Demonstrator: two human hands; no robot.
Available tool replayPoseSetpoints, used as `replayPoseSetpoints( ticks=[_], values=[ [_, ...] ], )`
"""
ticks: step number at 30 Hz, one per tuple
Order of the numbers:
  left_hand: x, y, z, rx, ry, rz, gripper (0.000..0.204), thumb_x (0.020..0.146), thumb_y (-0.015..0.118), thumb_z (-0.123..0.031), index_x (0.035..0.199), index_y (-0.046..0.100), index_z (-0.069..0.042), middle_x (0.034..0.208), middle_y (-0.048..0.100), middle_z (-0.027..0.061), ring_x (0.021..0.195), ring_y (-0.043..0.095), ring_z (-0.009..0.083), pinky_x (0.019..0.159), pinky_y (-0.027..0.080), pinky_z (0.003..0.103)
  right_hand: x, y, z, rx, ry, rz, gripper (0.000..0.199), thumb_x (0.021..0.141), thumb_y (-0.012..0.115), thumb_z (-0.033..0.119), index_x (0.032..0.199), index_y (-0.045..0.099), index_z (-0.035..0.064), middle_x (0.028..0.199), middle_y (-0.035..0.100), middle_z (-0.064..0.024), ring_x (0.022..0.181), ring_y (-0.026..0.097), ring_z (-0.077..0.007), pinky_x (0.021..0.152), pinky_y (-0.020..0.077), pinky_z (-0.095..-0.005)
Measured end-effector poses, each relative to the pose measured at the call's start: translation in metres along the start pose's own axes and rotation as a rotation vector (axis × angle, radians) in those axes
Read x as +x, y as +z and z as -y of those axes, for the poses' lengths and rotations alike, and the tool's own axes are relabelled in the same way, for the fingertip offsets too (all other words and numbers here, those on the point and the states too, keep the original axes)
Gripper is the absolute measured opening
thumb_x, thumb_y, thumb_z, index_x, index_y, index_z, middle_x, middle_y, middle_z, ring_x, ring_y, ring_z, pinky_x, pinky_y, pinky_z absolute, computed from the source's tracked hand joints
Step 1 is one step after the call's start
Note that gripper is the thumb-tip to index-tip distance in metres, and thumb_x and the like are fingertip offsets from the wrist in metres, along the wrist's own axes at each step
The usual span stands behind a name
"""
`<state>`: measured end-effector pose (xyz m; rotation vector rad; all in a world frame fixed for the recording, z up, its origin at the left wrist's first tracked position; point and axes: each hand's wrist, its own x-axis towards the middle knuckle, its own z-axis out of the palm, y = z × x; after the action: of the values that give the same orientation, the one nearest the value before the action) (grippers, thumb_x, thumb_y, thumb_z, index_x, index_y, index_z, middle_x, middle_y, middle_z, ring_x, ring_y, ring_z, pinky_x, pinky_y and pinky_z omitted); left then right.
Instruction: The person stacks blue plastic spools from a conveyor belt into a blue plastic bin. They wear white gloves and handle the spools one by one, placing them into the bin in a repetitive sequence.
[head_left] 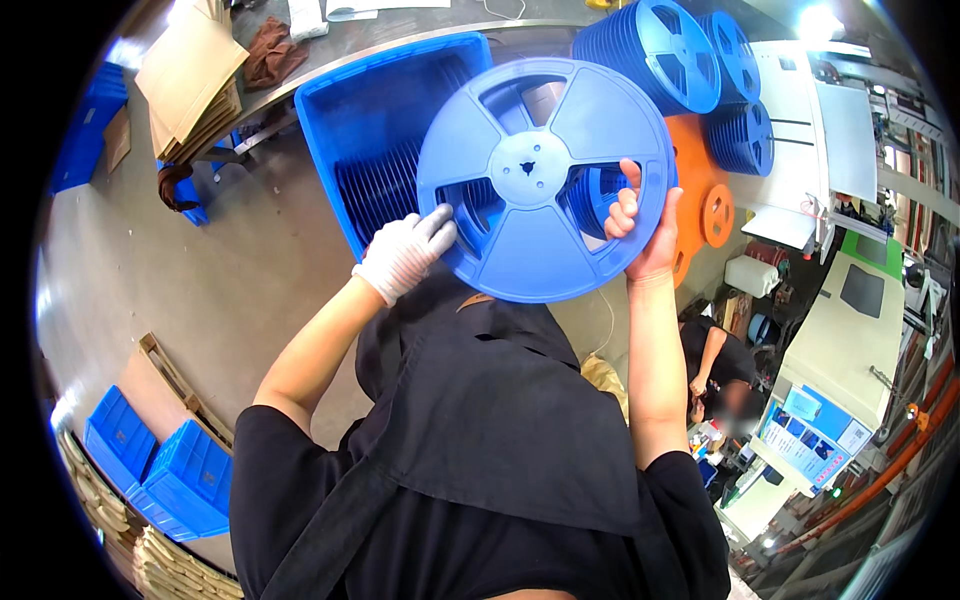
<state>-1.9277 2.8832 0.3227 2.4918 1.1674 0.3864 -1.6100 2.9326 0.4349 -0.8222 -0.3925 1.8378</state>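
A blue plastic reel (528, 255) with a round hub and open windows is held up in front of me, its flat face turned my way. My left hand (405, 255), in a white glove, grips its left rim with the fingers reaching into a window. On the opposite side my bare right hand (650, 235) is closed round the rim, fingertips curled through the right window. Behind the reel stands a blue bin (325, 125), partly covered by it. Several dark blue reels (375, 190) stand on edge in a row inside that bin.
Stacked blue reels (670, 55) stand at the far right beside orange reels (717, 215). A metal table (400, 38) runs along the back. Cardboard sheets (190, 75) are piled at far left. A person (725, 365) works at right near a cream machine (845, 330). Blue crates (190, 480) stand lower left.
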Motion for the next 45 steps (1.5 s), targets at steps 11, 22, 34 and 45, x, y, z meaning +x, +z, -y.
replayPoseSetpoints(
  ticks=[11,22,34,45],
  values=[
    [-0.028,-0.010,0.002,-1.981,-0.666,-0.374,0.038,0.088,0.065,-0.017,0.120,0.054,-0.001,0.107,0.063,0.0149,0.101,0.062,0.0238,0.090,0.051,0.037,-0.031,-0.012,-0.015,-0.953,0.267,-0.345,0.031,0.088,0.064,0.026,0.110,0.058,0.0042,0.098,0.063,-0.0051,0.087,0.062,-0.0135,0.066,0.0433,-0.0242],
    [-0.017,0.017,-0.005,-2.135,-0.835,-0.392,0.045,0.083,0.069,-0.018,0.121,0.052,-0.002,0.109,0.063,0.0155,0.099,0.063,0.0259,0.086,0.053,0.038,-0.099,-0.121,-0.046,-0.854,0.390,-0.703,0.046,0.081,0.071,0.030,0.114,0.048,0.0069,0.100,0.058,-0.0063,0.083,0.058,-0.0146,0.054,0.0493,-0.0279],
    [0.041,0.066,0.000,-1.846,-1.200,-0.479,0.026,0.092,0.050,-0.011,0.117,0.046,-0.003,0.107,0.059,0.0175,0.093,0.063,0.0353,0.077,0.056,0.051,-0.155,-0.200,-0.080,-0.887,0.589,-0.639,0.039,0.086,0.063,0.030,0.114,0.058,0.0026,0.079,0.063,-0.0035,0.068,0.061,-0.0091,0.050,0.0408,-0.0220],
    [0.154,0.181,0.070,-1.261,-1.237,-0.520,0.022,0.090,0.053,-0.011,0.111,0.056,-0.003,0.095,0.065,0.0076,0.080,0.062,0.0179,0.072,0.050,0.031,-0.177,-0.234,-0.085,-0.982,0.654,-0.576,0.050,0.083,0.069,0.020,0.124,0.055,-0.0023,0.088,0.061,-0.0030,0.075,0.056,-0.0099,0.069,0.0462,-0.0250]
  ],
)
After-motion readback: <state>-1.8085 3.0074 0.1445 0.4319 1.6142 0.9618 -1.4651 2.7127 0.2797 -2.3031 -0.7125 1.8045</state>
